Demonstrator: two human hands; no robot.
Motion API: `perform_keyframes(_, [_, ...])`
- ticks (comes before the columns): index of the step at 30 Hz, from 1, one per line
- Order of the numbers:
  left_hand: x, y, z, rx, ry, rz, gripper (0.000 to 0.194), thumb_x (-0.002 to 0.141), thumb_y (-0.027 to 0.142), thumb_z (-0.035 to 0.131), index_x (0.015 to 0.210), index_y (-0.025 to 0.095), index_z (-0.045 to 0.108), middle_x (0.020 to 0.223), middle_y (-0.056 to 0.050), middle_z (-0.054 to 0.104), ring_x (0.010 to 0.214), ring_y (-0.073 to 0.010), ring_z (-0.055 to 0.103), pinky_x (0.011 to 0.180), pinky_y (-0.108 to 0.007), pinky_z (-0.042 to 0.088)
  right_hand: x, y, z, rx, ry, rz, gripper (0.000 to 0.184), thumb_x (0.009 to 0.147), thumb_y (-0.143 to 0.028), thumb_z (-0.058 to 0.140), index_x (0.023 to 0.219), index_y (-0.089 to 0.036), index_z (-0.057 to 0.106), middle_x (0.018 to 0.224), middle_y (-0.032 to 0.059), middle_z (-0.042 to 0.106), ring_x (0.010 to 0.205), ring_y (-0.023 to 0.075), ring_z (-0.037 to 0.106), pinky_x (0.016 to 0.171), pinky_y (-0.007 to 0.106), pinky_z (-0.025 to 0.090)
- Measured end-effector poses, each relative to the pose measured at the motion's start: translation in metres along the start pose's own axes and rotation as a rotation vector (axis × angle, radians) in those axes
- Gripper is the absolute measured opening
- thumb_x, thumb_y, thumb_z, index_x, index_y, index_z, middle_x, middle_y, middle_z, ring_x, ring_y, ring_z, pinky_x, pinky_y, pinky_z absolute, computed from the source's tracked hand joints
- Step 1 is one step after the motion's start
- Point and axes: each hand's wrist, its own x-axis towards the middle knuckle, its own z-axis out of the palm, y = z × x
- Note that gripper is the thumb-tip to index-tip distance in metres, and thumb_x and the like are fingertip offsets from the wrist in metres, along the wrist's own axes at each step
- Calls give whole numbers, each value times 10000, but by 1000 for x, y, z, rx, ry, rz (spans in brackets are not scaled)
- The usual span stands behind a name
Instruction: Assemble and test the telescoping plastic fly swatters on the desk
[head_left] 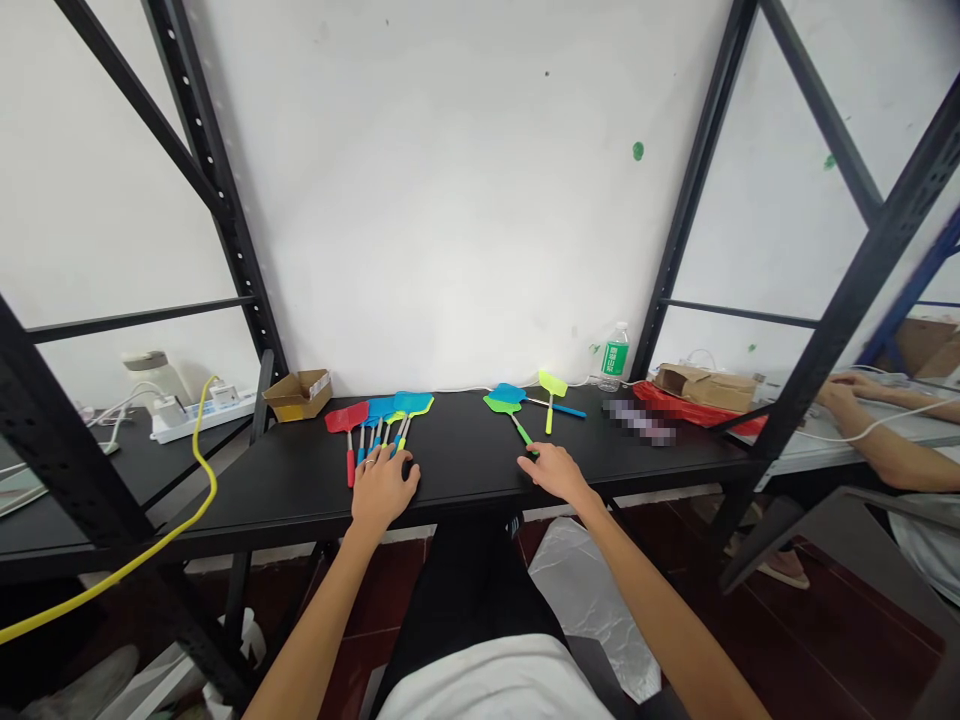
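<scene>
Bare forearms [315, 625] — a white top [487, 688], black trousers [465, 590] — and a silver ring [370, 461] on the left hand [382, 490]

Fly swatters [412, 403] lie in 2 groups on the table [465, 470], left of a water bottle [614, 358].

Head-worn camera, looking forward and down across black table [465, 480] (white wall [450, 200] beyond), left hand [384, 488], right hand [556, 472] nearest.

Gap on black tabletop [457, 440] between red swatter [346, 418] and green swatter [501, 404]; steel shelf upright [825, 340] blocks far right.
</scene>
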Motion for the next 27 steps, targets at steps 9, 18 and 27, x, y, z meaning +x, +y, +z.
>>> perform_keyframes(9, [0, 0, 1, -12, 4, 3, 299, 932, 390, 507, 1098, 236, 704, 1383, -104, 594, 1370, -356, 431, 1059, -498, 400, 11, 18, 0, -32, 7, 53, 617, 933, -488, 501, 1384, -69, 534, 721, 83, 755, 1076, 315, 675, 842, 347, 443])
perform_keyframes(18, [0, -1, 2, -47, 72, 14, 208, 908, 330, 540, 976, 247, 718, 1225, -79, 655, 1164, -312, 576, 962, -439, 445, 21, 50, -13, -54, 73, 114, 614, 937, -457, 494, 1423, -81, 508, 709, 60, 748, 968, 259, 704, 786, 288, 447])
perform_keyframes(27, [0, -1, -3, -81, 88, 50, 211, 883, 252, 524, 950, 239, 724, 1053, -57, 672, 927, -248, 640, 915, -403, 434, 15, 38, 11, -256, 247, 87, 389, 950, -435, 487, 1274, -294, 650, 945, 78, 753, 949, 276, 698, 769, 319, 443])
